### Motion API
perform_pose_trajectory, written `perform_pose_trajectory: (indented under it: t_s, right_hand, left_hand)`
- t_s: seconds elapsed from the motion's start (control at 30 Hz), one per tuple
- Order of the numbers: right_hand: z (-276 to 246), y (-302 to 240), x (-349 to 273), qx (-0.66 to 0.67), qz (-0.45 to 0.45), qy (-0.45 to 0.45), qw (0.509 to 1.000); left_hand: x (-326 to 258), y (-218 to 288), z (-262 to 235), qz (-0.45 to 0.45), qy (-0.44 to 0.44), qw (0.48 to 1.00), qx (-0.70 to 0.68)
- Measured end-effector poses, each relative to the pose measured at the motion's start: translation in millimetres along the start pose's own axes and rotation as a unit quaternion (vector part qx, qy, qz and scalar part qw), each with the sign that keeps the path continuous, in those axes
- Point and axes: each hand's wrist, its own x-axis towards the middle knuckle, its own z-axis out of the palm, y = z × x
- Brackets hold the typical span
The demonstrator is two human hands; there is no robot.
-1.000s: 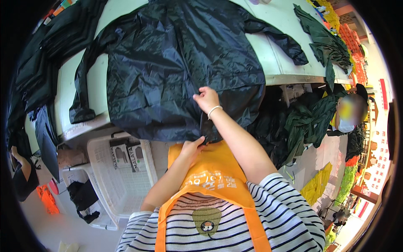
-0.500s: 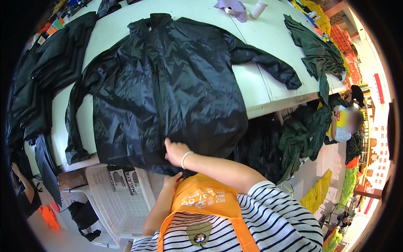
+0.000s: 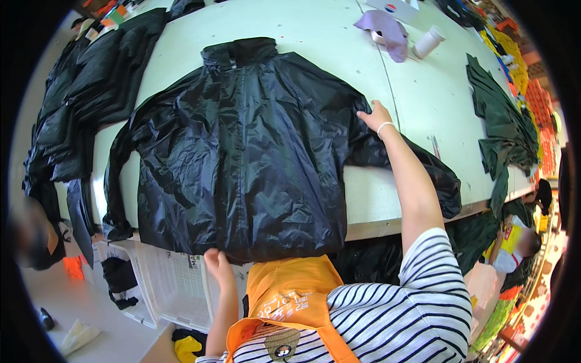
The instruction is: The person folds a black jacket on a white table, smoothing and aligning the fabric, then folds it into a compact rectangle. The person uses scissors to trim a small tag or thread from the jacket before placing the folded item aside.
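Observation:
A shiny black rain jacket (image 3: 248,145) lies spread front-up on the white table (image 3: 315,30), collar away from me, hem hanging over the near edge. My right hand (image 3: 374,115) rests on the jacket's right shoulder where the sleeve begins, fingers pressed flat on the fabric. My left hand (image 3: 216,263) is at the hem below the table edge, fingers curled at the fabric. The right sleeve (image 3: 423,175) runs down toward the table's near edge.
More dark jackets (image 3: 78,91) lie stacked at the table's left. A purple cloth (image 3: 387,30) and a white cup (image 3: 428,41) sit at the back; green garments (image 3: 502,121) lie right. A white basket (image 3: 163,284) stands under the table. Another person (image 3: 514,242) sits lower right.
My right hand has moved from the jacket's hem up and right to its shoulder. My left hand stays at the hem. The view has shifted so more of the table shows.

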Motion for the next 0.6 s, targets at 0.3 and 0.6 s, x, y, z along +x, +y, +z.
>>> perform_pose_trajectory:
  t_s: [0.3, 0.6]
  right_hand:
    - [-46, -179, -255, 0.462, -0.262, -0.594, 0.604]
    - [67, -167, -312, 0.457, 0.061, -0.396, 0.794]
  left_hand:
    - [2, 256, 85, 0.134, -0.309, 0.938, -0.079]
    - [-86, 276, -114, 0.34, -0.592, 0.691, -0.237]
